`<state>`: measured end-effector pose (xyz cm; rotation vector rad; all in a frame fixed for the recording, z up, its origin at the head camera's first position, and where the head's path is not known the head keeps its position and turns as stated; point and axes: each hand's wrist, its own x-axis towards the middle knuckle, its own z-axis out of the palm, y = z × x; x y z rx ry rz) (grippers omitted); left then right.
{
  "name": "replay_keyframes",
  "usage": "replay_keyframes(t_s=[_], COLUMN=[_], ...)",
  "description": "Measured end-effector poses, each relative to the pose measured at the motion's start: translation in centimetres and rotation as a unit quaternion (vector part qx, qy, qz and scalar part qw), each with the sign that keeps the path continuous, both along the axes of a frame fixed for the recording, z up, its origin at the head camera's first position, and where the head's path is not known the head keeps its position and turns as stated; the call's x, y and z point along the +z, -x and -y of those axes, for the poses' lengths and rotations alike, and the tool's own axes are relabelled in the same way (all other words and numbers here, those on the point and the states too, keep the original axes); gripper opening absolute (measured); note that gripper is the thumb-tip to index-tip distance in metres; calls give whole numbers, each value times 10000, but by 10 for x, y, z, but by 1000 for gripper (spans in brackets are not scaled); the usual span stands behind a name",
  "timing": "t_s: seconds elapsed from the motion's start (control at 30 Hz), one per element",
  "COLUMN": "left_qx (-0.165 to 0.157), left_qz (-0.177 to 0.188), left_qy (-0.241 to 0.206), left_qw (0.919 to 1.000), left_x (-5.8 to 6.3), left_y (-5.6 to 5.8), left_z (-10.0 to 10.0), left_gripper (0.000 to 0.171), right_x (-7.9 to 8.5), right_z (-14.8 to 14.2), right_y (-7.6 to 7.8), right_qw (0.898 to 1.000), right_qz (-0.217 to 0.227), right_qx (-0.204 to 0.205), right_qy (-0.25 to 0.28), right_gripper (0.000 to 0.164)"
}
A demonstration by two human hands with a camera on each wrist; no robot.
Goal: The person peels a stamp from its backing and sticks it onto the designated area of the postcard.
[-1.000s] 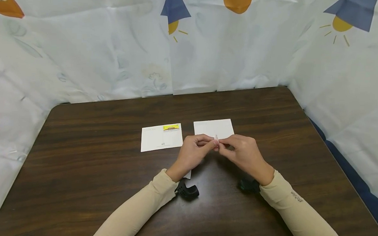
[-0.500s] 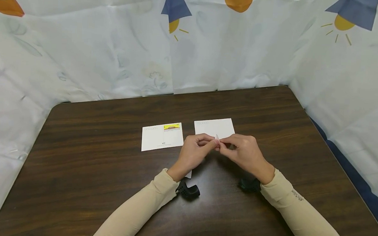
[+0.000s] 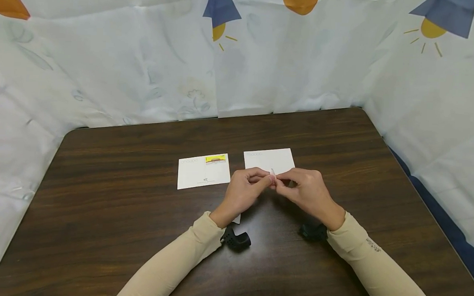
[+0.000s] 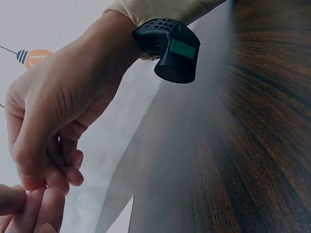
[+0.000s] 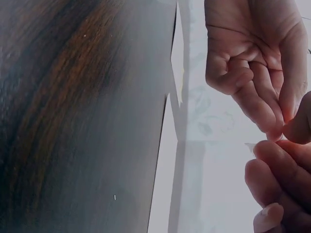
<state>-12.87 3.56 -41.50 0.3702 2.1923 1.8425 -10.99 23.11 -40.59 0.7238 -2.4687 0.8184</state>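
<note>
In the head view my left hand (image 3: 243, 189) and right hand (image 3: 306, 192) meet fingertip to fingertip over the near edge of a white postcard (image 3: 268, 158). Thumb and fingers of both pinch a small, thin whitish piece (image 3: 272, 171); its tip sticks up between them, the rest hidden by the fingers. What the piece is, I cannot tell. In the right wrist view a pale pointed corner (image 5: 250, 146) shows beside the fingertips. Left of the hands lies another postcard (image 3: 193, 174), with a yellow stamp (image 3: 215, 159) at its upper right.
A white corner of paper (image 3: 237, 219) peeks out from under my left wrist. Black wrist cameras hang below the left sleeve (image 3: 235, 240) and the right sleeve. The dark wooden table (image 3: 113, 204) backs onto a white printed curtain (image 3: 145, 66).
</note>
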Motion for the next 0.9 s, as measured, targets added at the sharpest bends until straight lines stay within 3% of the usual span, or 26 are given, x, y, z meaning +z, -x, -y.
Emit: replay_keyframes(t_s=[0.37,0.73,0.9], left_qx=[-67,-69,-41], left_qz=[-83,28,-146], left_qy=[107,26,246], left_qw=[9999,10000,9996], left_x=[-2,-3,-1], left_y=[0,0,0], left_z=[-1,0,1], left_gripper=[16,16,16], right_x=[-2,-1,-1], right_z=[2,0,1], right_y=[-1,-1,-1], right_qw=[9989,9999,10000], right_qz=[-413,91,40], right_qx=[-1,-47,49], right_qy=[-218,28,-50], right_gripper=[11,11,8])
